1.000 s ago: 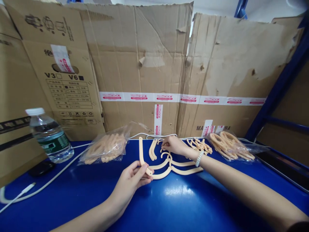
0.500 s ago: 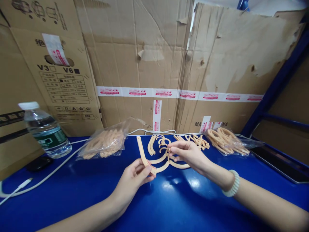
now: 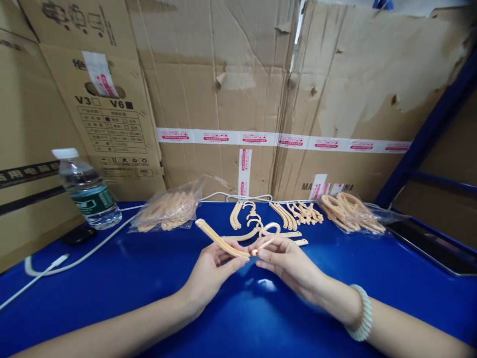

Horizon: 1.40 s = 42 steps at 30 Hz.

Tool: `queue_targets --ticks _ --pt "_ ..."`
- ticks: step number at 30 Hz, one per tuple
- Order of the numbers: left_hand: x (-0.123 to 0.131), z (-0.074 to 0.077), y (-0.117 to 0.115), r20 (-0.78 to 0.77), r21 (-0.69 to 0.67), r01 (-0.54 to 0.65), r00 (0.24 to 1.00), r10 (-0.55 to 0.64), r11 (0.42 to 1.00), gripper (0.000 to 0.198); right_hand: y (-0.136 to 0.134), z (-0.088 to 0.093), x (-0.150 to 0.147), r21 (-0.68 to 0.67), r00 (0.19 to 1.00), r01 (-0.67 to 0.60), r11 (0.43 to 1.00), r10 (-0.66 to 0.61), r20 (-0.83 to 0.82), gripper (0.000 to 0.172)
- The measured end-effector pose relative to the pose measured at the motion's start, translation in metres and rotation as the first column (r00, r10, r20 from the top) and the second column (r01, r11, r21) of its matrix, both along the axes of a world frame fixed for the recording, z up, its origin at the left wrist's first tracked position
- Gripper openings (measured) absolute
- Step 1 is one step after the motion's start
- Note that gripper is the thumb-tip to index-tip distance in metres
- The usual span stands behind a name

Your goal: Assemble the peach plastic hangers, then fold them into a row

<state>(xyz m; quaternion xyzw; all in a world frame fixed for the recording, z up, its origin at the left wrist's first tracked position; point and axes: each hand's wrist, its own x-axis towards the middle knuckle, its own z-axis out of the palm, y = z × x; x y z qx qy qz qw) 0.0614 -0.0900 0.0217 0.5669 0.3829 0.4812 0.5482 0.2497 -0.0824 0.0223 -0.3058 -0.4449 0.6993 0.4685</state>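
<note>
My left hand (image 3: 211, 271) pinches a long curved peach plastic arm piece (image 3: 218, 237) that sticks up and to the left. My right hand (image 3: 286, 262) holds a peach hook-shaped piece (image 3: 269, 234) by its stem, its tip almost touching the end of the arm piece. Both hands hover over the blue table (image 3: 156, 278). Just behind them lie loose curved peach pieces (image 3: 244, 219) and a small heap of more parts (image 3: 298, 213).
A clear bag of peach parts (image 3: 166, 211) lies at left, another bag (image 3: 350, 211) at right. A water bottle (image 3: 87, 191), a dark phone (image 3: 78, 233) and a white cable (image 3: 74, 258) sit at far left. Cardboard sheets (image 3: 231, 94) wall the back; a dark tray (image 3: 432, 243) lies at right.
My right hand picked a hook piece from the loose parts and drew it toward me to meet the arm piece. My left hand lifted and tilted its piece.
</note>
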Motion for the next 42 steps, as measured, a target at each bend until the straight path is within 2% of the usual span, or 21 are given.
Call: queue_targets --ticks 5,10,14,22,27,34,39,42 --pt "-0.001 0.003 -0.003 -0.06 0.064 -0.026 0.998 0.03 0.998 0.014 -0.007 -0.002 0.0 0.003 0.996 -0.079 0.997 0.078 0.03 0.024" --pt "0.0 0.001 -0.004 -0.033 0.065 0.01 0.999 -0.008 0.998 0.011 -0.01 -0.001 -0.001 -0.002 0.996 -0.079 0.997 0.079 0.034 0.027" --pt "0.0 -0.002 -0.005 -0.017 0.044 0.05 0.999 -0.05 0.998 0.012 -0.012 -0.003 -0.003 0.024 0.998 -0.048 0.999 0.046 0.051 0.03" --pt "0.003 -0.001 -0.012 0.078 0.058 0.126 0.988 -0.13 0.99 0.013 -0.016 -0.009 -0.009 0.194 0.996 0.027 0.981 -0.043 0.078 0.036" --pt "0.008 0.0 -0.015 0.106 0.027 0.147 0.983 -0.149 0.989 0.018 -0.019 -0.011 -0.012 0.346 0.972 0.076 0.935 -0.146 0.182 0.037" --pt "0.011 0.0 -0.015 0.014 -0.014 -0.011 1.0 0.011 1.0 0.021 -0.022 -0.007 -0.014 0.51 0.931 0.159 0.845 -0.301 0.208 0.031" --pt "0.011 -0.004 -0.008 0.037 -0.031 0.04 0.999 -0.039 0.999 0.023 -0.015 -0.008 -0.014 0.432 0.956 0.095 0.897 -0.203 0.211 0.033" --pt "0.01 -0.007 -0.004 0.065 -0.07 0.031 0.998 -0.026 0.997 0.025 -0.006 -0.006 -0.007 0.453 0.941 0.012 0.892 -0.163 0.296 0.031"
